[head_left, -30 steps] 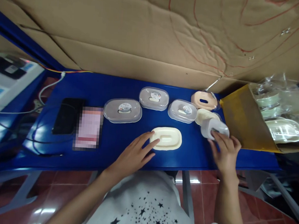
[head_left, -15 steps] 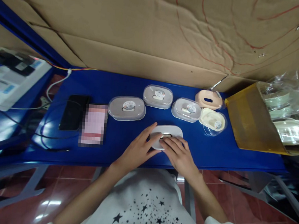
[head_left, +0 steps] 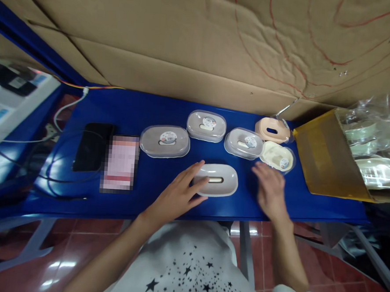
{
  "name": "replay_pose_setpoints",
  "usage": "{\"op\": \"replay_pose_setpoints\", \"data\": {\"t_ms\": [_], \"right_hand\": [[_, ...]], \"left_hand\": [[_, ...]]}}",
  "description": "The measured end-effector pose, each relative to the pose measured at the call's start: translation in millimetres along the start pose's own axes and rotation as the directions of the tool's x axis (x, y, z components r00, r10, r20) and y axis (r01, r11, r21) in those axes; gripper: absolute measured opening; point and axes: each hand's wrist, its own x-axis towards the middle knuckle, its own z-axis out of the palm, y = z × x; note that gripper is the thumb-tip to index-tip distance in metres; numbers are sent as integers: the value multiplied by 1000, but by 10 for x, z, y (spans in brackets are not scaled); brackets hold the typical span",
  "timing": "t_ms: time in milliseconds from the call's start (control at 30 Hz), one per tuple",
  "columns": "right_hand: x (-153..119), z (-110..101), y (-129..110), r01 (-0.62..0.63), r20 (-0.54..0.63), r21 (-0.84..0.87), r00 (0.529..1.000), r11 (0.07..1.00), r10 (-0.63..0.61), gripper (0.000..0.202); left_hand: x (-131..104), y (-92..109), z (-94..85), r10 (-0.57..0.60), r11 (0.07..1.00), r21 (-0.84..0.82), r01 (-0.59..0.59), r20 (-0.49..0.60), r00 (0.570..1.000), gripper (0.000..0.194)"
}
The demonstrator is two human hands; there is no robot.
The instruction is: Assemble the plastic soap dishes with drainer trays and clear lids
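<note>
A pale grey oval soap dish [head_left: 227, 183] with a slot in its middle lies on the blue table near the front edge. My left hand [head_left: 179, 191] spans its left end, one finger at the far rim, one inside by the slot and the thumb at the near side. To the right, apart from the dish, my right hand [head_left: 271, 188] hovers with nothing visible in it, its fingers loosely bent and slightly blurred. Just beyond that hand sits a cream-coloured dish [head_left: 273, 154] in clear plastic, and a peach slotted dish [head_left: 270, 136] stands behind it.
Labelled grey dishes under clear covers stand behind: a left one [head_left: 149, 141], a middle one [head_left: 196, 119] and a right one [head_left: 231, 141]. A cardboard box [head_left: 316, 162] with wrapped dishes stands right. At left lie a phone [head_left: 121, 163], a black device [head_left: 92, 146] and cables.
My right hand has lifted off the soap dish and moved right, toward the cream-coloured dish, uncovering the slot. My left hand has stayed at the dish's left end.
</note>
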Motion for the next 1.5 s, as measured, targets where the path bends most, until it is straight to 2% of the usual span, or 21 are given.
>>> {"op": "replay_pose_setpoints", "data": {"t_ms": [33, 100, 200, 333, 400, 467, 567, 633, 767, 967, 1167, 1300, 1367, 1433, 1500], "right_hand": [[-47, -66, 233, -88, -38, -33, 995, 996, 87, 65], [-135, -182, 634, -180, -35, -113, 984, 977, 177, 65], [-210, -297, 928, -171, 52, -170, 982, 970, 183, 62], [-231, -383, 893, -124, 80, -237, 986, 964, 146, 53], [-216, -417, 874, -107, 98, -236, 986, 966, 133, 57], [-176, -439, 908, -98, 140, -182, 982, 978, 124, 66], [-90, -451, 998, -115, 201, -36, 972, 993, 120, 75], [-55, -456, 1014, -138, 194, 18, 972, 990, 132, 74], [-119, -504, 828, -177, 100, 67, 980, 982, 170, 75], [-302, -563, 289, -188, 0, 167, 982, 968, 191, 81], [-165, -410, -89, -126, 30, 217, 992, 968, 123, 85], [-3, -290, -263, -58, 113, 242, 993, 969, 31, 83], [79, -242, -354, -7, 163, 237, 986, 971, -33, 83], [159, -197, -454, 46, 199, 207, 976, 977, -88, 83], [230, -142, -558, 107, 218, 162, 966, 981, -141, 82]], "left_hand": [[-13, 14, -13, 23, 999, 29, -23, 3, 1000, 40], [-37, 35, -31, 71, 993, 92, -73, 18, 997, 35], [-77, 50, -22, 111, 974, 195, -115, 32, 993, 34], [-124, 67, 1, 100, 958, 264, -109, 49, 994, 45], [-119, 98, -17, 97, 955, 271, -116, 84, 992, 50], [-83, 157, -50, 86, 952, 283, -112, 102, 991, 45], [13, 279, -80, 90, 951, 289, -108, 73, 993, 32], [79, 348, -59, 139, 952, 267, -149, 56, 989, 34], [151, 382, 53, 234, 941, 236, -241, 58, 971, 40], [116, 347, 128, 217, 956, 191, -221, 44, 975, 41], [84, 428, 172, 176, 968, 181, -175, 11, 984, 42], [22, 467, 137, 204, 967, 157, -200, -8, 979, 39], [-43, 440, 91, 153, 986, 86, -145, -97, 983, 37], [-111, 370, 49, 28, 1000, -5, -29, -185, 982, 39], [-162, 273, 29, -86, 994, -91, 67, -213, 973, 49]]}}
